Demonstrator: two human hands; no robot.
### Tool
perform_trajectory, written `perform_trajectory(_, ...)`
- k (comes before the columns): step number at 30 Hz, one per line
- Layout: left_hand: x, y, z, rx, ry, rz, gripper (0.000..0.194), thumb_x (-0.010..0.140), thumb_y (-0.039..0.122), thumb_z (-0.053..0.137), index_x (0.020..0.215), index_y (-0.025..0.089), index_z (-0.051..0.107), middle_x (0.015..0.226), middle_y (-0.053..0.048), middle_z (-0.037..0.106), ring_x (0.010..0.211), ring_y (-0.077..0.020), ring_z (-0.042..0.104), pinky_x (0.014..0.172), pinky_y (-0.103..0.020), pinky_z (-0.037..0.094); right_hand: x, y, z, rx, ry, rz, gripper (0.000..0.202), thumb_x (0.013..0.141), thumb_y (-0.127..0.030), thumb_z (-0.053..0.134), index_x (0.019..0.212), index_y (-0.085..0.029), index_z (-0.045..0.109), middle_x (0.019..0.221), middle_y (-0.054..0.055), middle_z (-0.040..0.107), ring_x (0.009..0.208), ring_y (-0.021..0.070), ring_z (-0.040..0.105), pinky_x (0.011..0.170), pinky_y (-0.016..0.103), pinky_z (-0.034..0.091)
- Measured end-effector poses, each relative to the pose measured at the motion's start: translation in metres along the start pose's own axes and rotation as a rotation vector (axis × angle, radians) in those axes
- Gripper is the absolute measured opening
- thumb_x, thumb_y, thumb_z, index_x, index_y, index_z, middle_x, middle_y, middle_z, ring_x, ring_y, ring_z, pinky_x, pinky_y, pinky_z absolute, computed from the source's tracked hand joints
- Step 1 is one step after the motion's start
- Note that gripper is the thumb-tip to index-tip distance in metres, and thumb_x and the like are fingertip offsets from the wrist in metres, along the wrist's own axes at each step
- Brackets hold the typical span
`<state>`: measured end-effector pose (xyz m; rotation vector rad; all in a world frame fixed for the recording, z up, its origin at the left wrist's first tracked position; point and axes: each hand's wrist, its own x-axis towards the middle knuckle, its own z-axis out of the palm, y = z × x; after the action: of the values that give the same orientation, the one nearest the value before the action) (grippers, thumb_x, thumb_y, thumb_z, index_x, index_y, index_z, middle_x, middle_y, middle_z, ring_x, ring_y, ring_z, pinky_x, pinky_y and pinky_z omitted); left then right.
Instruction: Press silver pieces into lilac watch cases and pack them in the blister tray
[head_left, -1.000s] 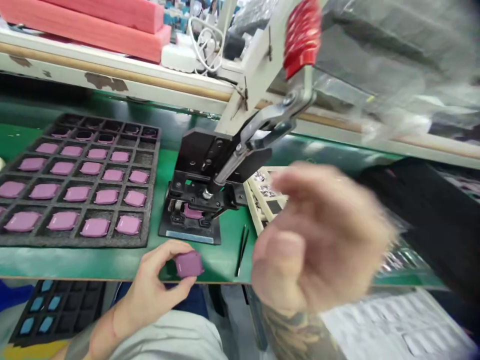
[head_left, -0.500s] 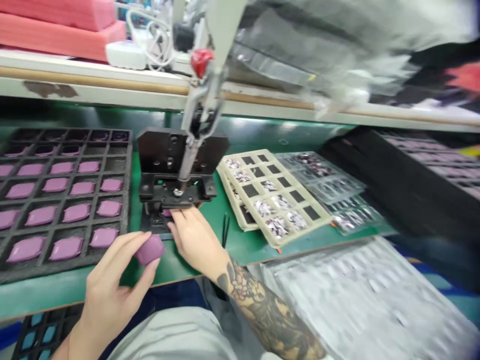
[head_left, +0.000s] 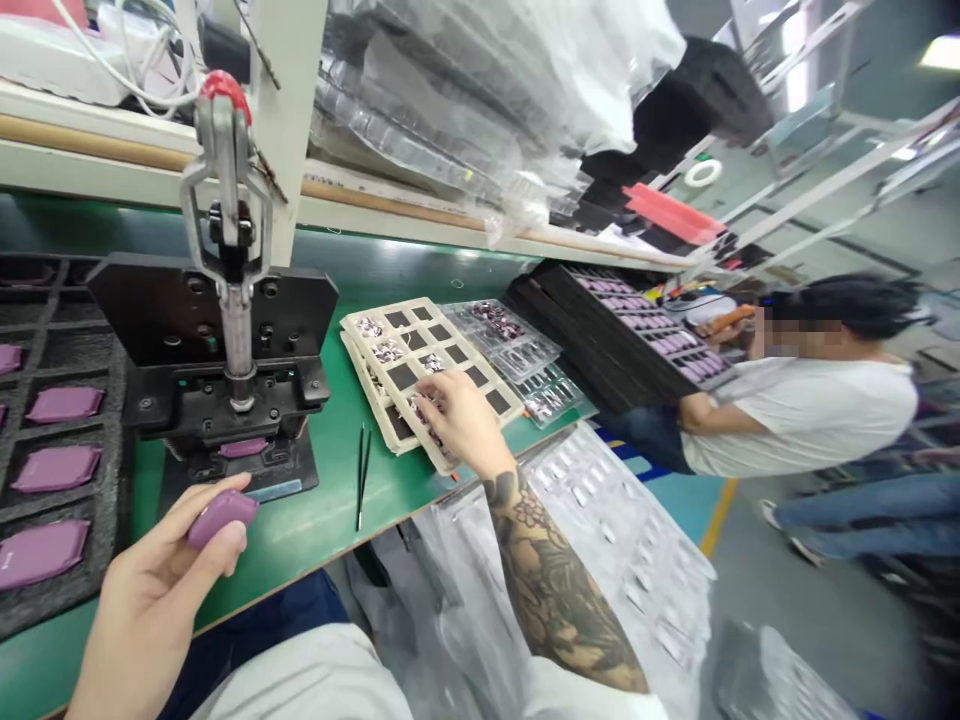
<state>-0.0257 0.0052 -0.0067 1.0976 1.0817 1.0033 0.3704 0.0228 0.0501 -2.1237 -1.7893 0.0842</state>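
Note:
My left hand (head_left: pixel 146 595) pinches a small purple plastic casing (head_left: pixel 217 518) between thumb and fingers, in front of the press. My right hand (head_left: pixel 466 425) reaches into a compartment of the cream tray (head_left: pixel 514 408), fingertips together among small shiny parts; whatever they grip is too small to make out. The black toggle press (head_left: pixel 238 345) has a red-tipped lever standing upright. Under its plate sits another purple casing (head_left: pixel 244 448). Black tweezers (head_left: pixel 363 480) lie on the green bench between the press and the cream tray.
At left, a black foam tray (head_left: pixel 112 545) holds several purple casings. Clear plastic trays (head_left: pixel 551 395) lie beyond the cream tray, then stacked black foam trays (head_left: pixel 585 355). A co-worker (head_left: pixel 810 400) sits at right. Bagged sheets (head_left: pixel 600 500) hang at the bench edge beneath a shelf.
My right hand has left the press and moved right to the cream tray. My left hand still holds its casing. The camera has turned right, bringing the co-worker into view.

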Motion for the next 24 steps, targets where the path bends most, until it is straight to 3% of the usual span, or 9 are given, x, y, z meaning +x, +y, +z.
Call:
perform_trajectory(3,0.001,-0.01,-0.005,-0.066,-0.014,-0.003,0.04,0.097,0.046,0.087,0.132,0.026,0.084,0.107,-0.003,0.081,0.091,-0.0161,0.075,0.085,-0.017,0.064,0.003,-0.003,0.008,0.033,-0.001,-0.019,0.019,0.098,-0.014,0.069,0.114,-0.019,0.076,0.105,0.007,0.075,0.102,0.0237,0.068,0.097,0.038,0.052)
perform_trajectory(7,-0.003,-0.007,-0.005,0.018,0.094,0.044,0.036,0.091,0.045,0.093,0.119,0.023,0.086,0.125,-0.007,0.085,0.115,-0.0229,0.08,0.105,-0.025,0.065,0.005,-0.001,0.003,0.071,-0.011,-0.002,0.012,0.096,-0.013,0.068,0.101,-0.019,0.078,0.096,0.006,0.074,0.091,0.022,0.069,0.089,0.037,0.053)
perform_trajectory(9,-0.005,0.0,0.0,0.051,0.134,0.052,0.037,0.091,0.046,0.093,0.117,0.021,0.085,0.12,-0.008,0.087,0.111,-0.0255,0.083,0.102,-0.03,0.068,0.0,-0.004,-0.003,0.115,0.037,-0.009,0.013,0.097,-0.015,0.066,0.099,-0.02,0.078,0.096,0.006,0.075,0.091,0.0224,0.071,0.091,0.039,0.055)
perform_trajectory(11,-0.006,0.006,0.007,0.026,0.126,0.026,0.038,0.095,0.047,0.089,0.12,0.019,0.081,0.115,-0.01,0.088,0.1,-0.0261,0.085,0.09,-0.032,0.07,-0.01,-0.014,-0.007,0.187,0.175,-0.042,0.013,0.1,-0.02,0.066,0.1,-0.021,0.079,0.101,0.008,0.078,0.096,0.0238,0.073,0.093,0.041,0.057)
perform_trajectory(14,-0.004,0.01,0.017,-0.097,0.06,0.009,0.034,0.104,0.046,0.08,0.122,0.018,0.073,0.106,-0.011,0.088,0.088,-0.0256,0.085,0.078,-0.034,0.07,-0.033,-0.049,0.004,0.371,0.398,-0.117,0.01,0.104,-0.028,0.071,0.1,-0.024,0.079,0.106,0.007,0.079,0.101,0.025,0.074,0.094,0.043,0.058)
perform_trajectory(16,-0.001,0.008,0.02,-0.168,0.029,0.046,0.032,0.105,0.044,0.079,0.12,0.018,0.069,0.102,-0.011,0.087,0.085,-0.0256,0.085,0.075,-0.034,0.069,-0.05,-0.084,0.023,0.571,0.42,-0.157,0.005,0.103,-0.026,0.075,0.104,-0.025,0.08,0.103,0.006,0.079,0.099,0.0237,0.074,0.091,0.041,0.06)
perform_trajectory(20,0.003,0.006,0.016,-0.21,-0.006,0.058,0.03,0.105,0.041,0.079,0.118,0.017,0.067,0.1,-0.01,0.087,0.085,-0.0247,0.086,0.074,-0.032,0.069,-0.078,-0.155,0.071,0.99,0.289,-0.128,0.01,0.103,-0.02,0.077,0.111,-0.025,0.079,0.094,0.003,0.076,0.089,0.0195,0.073,0.081,0.034,0.062)
perform_trajectory(24,-0.001,0.007,0.015,-0.172,0.02,0.071,0.027,0.103,0.038,0.082,0.114,0.017,0.07,0.095,-0.006,0.084,0.076,-0.0188,0.081,0.075,-0.03,0.068,-0.08,-0.19,0.097,1.182,0.149,-0.103,0.002,0.101,-0.022,0.08,0.1,-0.023,0.079,0.095,0.005,0.076,0.089,0.0193,0.073,0.081,0.034,0.064)
